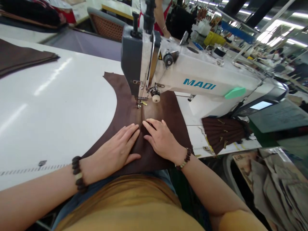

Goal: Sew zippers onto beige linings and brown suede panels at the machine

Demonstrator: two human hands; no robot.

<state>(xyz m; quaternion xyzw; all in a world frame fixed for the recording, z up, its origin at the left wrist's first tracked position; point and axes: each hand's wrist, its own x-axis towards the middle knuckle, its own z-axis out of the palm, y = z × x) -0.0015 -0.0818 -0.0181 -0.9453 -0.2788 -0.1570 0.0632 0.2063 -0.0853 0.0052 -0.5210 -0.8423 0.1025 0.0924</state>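
A dark brown leather-like panel (166, 109) lies under the presser foot (139, 104) of a white sewing machine (178, 70). A narrow zipper-like strip (142, 112) runs along it from the foot toward me. My left hand (120, 144) rests flat on the panel left of the strip, fingers stretched out, thumb apart. On the right of the strip, my right hand (161, 138) presses on the panel with fingers bent forward and thumb apart. Both sets of fingertips are close to the strip, a little in front of the foot. Neither hand grips anything.
More brown pieces (24, 57) lie at the table's far left. Brown strips with zipper pulls (223, 131) sit right of the machine. Grey-brown cut pieces (276, 186) are stacked at lower right. A person's arm (162, 19) shows behind the machine, near a woven chair (106, 24).
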